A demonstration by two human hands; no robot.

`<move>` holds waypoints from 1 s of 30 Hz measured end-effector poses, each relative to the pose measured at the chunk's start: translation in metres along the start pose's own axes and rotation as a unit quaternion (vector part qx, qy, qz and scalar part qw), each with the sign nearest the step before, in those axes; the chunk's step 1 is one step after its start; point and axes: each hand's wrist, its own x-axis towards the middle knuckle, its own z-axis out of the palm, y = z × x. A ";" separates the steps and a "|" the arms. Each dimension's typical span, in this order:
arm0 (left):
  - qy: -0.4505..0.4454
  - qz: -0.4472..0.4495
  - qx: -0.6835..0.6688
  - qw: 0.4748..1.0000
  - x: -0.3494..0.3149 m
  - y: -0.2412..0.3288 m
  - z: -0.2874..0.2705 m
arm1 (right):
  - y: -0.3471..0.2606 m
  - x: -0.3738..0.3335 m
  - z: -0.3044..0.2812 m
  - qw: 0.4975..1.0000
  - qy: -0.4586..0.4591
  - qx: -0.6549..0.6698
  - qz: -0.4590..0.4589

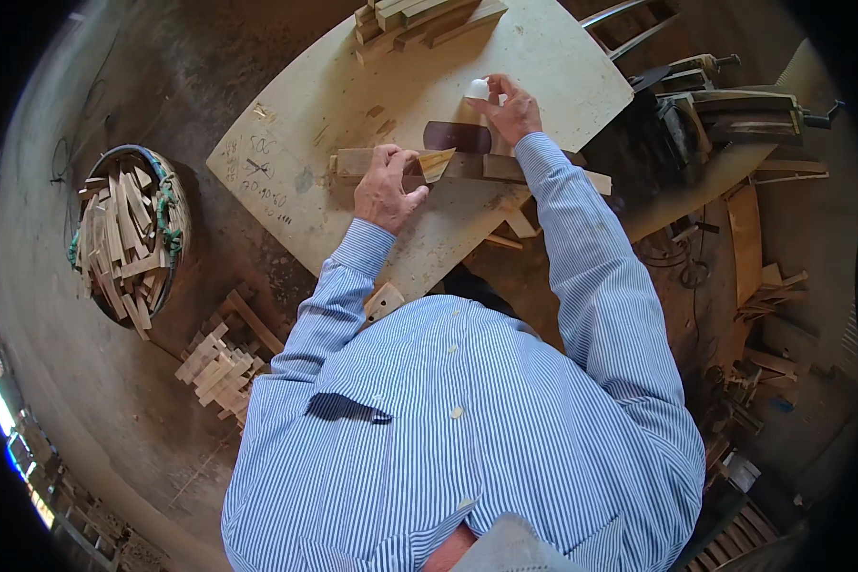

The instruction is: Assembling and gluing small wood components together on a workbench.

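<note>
So, a long strip of wood (467, 167) is laid flat across the middle of the pale worktop (562, 67), and it's pinned down by the left hand (386, 189). The fingers of that hand are curled over the near edge of the strip, closed on it. A small light wedge of wood (436, 162) is seen just beside the left fingertips, touching the strip or resting on it; which of the two can't really be told from this angle.

A small white thing (478, 89) is held by the right hand (513, 110) further back on the worktop, with the fingers pinched narrow around it. It might be a bottle cap or a little glue bottle, but it's too small and mostly covered to be sure. A dark flat piece (458, 137) is lying between the right hand and the strip.

At the far edge of the worktop a stack of wood blocks (424, 17) is piled. A round basket (129, 234) stuffed with wood offcuts is parked on the floor to the left, and a loose heap of short sticks (221, 362) is stacked on the floor nearer the body. Both sleeves are striped blue and white.
</note>
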 end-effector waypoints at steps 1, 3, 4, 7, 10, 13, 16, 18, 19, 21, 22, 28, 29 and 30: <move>0.006 0.004 0.008 1.000 -0.001 0.000 -0.001 | -0.002 0.000 0.000 1.000 -0.006 -0.029 0.006; 0.005 0.008 0.014 1.000 0.001 0.000 0.000 | -0.003 0.000 -0.006 0.999 -0.005 -0.042 -0.025; 0.006 0.012 0.018 1.000 0.002 0.000 0.000 | 0.002 -0.001 -0.008 0.997 -0.003 -0.057 -0.058; 0.016 0.020 0.023 0.999 0.002 0.001 0.002 | 0.018 -0.012 -0.017 0.983 0.077 -0.070 -0.148; 0.001 0.005 0.004 1.000 -0.002 -0.003 -0.001 | -0.009 -0.059 -0.039 0.989 0.101 0.046 -0.096; 0.004 0.020 -0.014 1.000 -0.003 0.002 -0.002 | -0.019 -0.135 -0.045 0.955 0.102 0.278 -0.033; -0.009 0.039 -0.045 0.998 -0.006 0.017 -0.006 | -0.035 -0.208 -0.033 0.924 0.041 0.377 0.055; -0.031 0.058 -0.052 0.996 -0.008 0.030 -0.003 | -0.032 -0.236 -0.016 0.861 -0.011 0.478 0.173; -0.043 0.070 -0.056 0.995 -0.010 0.038 -0.001 | -0.027 -0.243 -0.010 0.860 0.000 0.478 0.178; -0.065 0.099 -0.064 0.991 -0.010 0.056 0.008 | -0.018 -0.254 -0.003 0.689 -0.011 0.678 0.254; -0.073 0.117 -0.067 0.988 -0.009 0.065 0.013 | -0.015 -0.258 -0.005 0.657 -0.011 0.709 0.258; -0.113 0.162 -0.049 0.979 -0.006 0.110 0.052 | 0.003 -0.273 -0.021 0.607 0.065 0.760 0.225; -0.119 0.167 -0.046 0.978 -0.005 0.116 0.059 | 0.008 -0.275 -0.024 0.617 0.080 0.753 0.215; -0.120 0.172 -0.038 0.977 -0.004 0.121 0.067 | 0.013 -0.277 -0.027 0.613 0.086 0.756 0.215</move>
